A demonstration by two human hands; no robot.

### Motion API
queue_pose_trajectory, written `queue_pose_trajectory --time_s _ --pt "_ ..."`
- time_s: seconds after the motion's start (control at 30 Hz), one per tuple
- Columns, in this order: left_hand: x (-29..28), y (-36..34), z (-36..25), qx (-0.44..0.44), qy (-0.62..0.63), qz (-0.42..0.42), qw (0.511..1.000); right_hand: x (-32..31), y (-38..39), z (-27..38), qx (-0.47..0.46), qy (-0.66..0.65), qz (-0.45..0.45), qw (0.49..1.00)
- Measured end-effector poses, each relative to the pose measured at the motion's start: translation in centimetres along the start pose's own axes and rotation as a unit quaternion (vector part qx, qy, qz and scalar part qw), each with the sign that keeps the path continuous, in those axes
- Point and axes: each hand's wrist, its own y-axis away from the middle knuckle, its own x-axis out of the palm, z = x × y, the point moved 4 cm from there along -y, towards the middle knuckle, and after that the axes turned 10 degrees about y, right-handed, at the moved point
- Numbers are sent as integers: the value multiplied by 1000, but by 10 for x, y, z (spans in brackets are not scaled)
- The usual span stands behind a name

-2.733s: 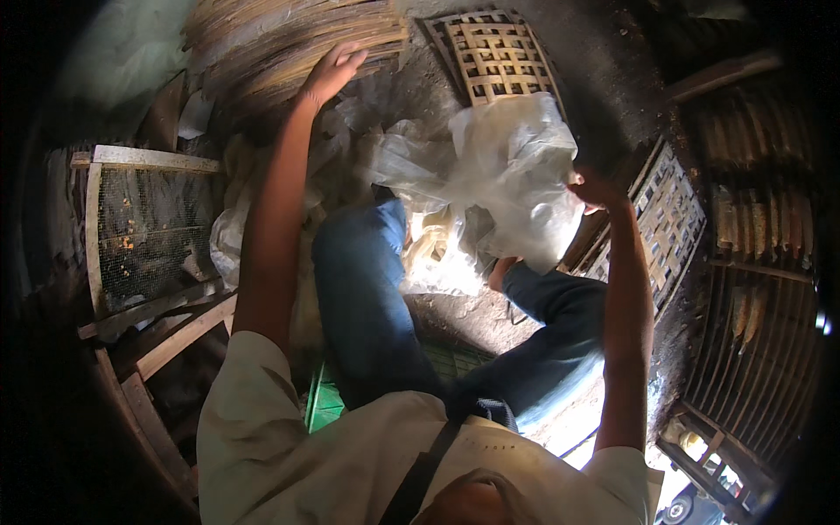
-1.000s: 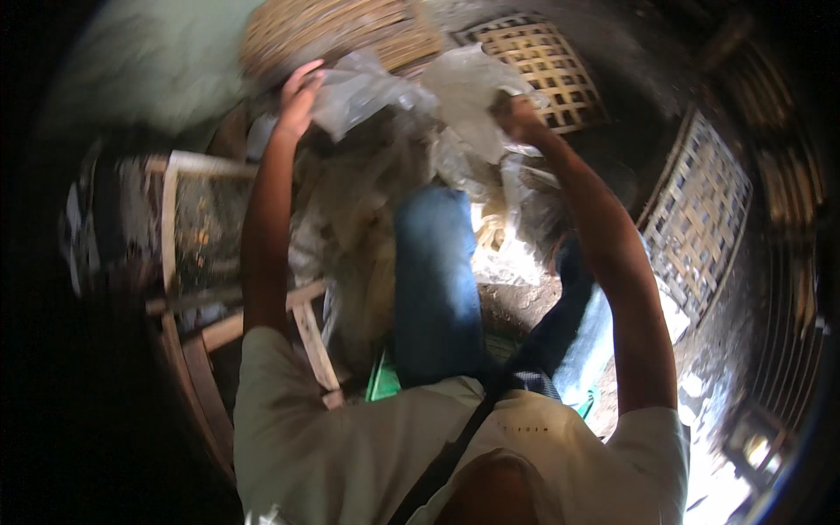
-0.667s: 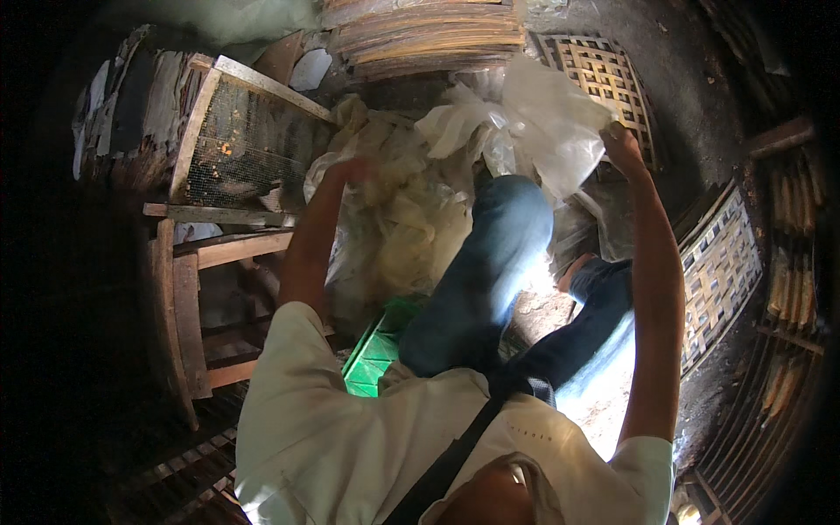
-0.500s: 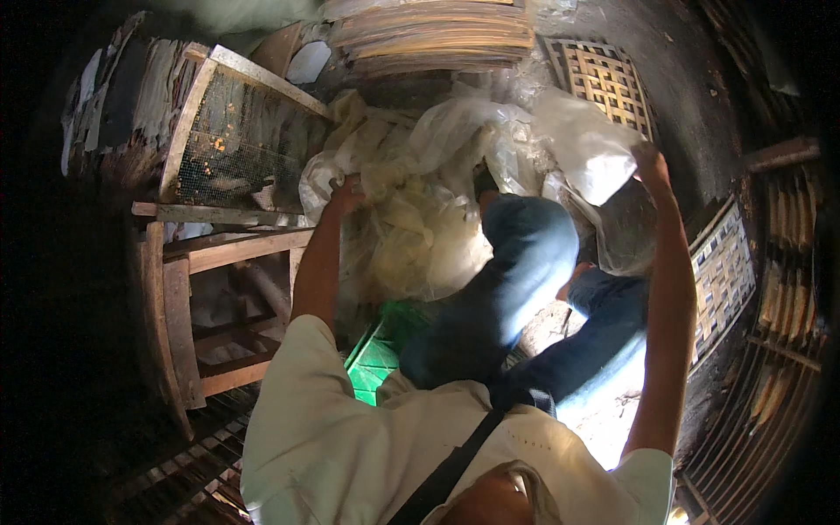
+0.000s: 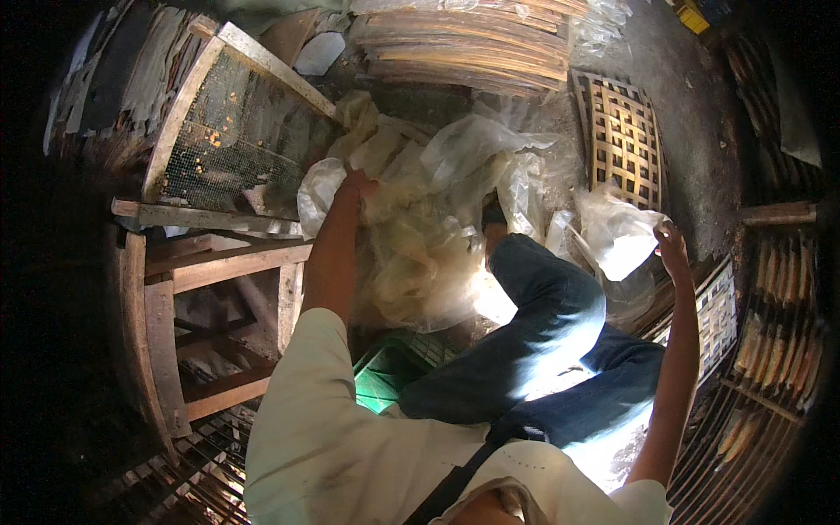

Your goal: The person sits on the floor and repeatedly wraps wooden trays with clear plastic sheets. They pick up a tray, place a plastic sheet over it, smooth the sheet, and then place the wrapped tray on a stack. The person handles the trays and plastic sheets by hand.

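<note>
A heap of clear, yellowish plastic sheeting (image 5: pixel 407 262) lies on the floor in front of my legs. My left hand (image 5: pixel 357 185) is over the left side of the heap, touching the plastic; its fingers are largely hidden by the hand and blur. Out at the right, my right hand (image 5: pixel 670 247) pinches the edge of a bright, translucent plastic sheet (image 5: pixel 617 236). That piece is stretched between the hand and the floor beside the heap. My bent knee in blue jeans (image 5: pixel 560 284) stands between the two hands.
A wooden frame with mesh (image 5: pixel 236 131) leans at the left above a wooden stand (image 5: pixel 232 262). Woven bamboo trays (image 5: pixel 623 131) stand at the right. Stacked wooden strips (image 5: pixel 464 48) lie at the far side. A green crate (image 5: pixel 381 381) is beside my leg.
My right hand has moved lower and outward, drawing the plastic sheet down with it. My left hand has shifted slightly right across the heap. The view has turned a little.
</note>
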Motion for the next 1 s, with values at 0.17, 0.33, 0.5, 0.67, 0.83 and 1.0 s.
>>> queue_pose_trajectory --time_s 0.17,0.33,0.5,0.67,0.83,1.0 --pt "-45 34 -18 72 88 -88 990 11 -15 0 -43 73 28 996" --pt "-133 107 -69 288 108 -245 919 30 -23 55 -115 63 77 988" --pt "-207 205 -160 430 213 -218 850 47 -12 126 -168 163 -30 972" --pt "-221 310 -262 542 265 -160 781 72 13 223 -294 -131 160 933" --pt "-195 338 -319 578 314 -39 752 96 74 306 -112 -211 356 904" --pt "-166 343 -353 611 242 -49 752 108 72 307 -120 -349 305 878"
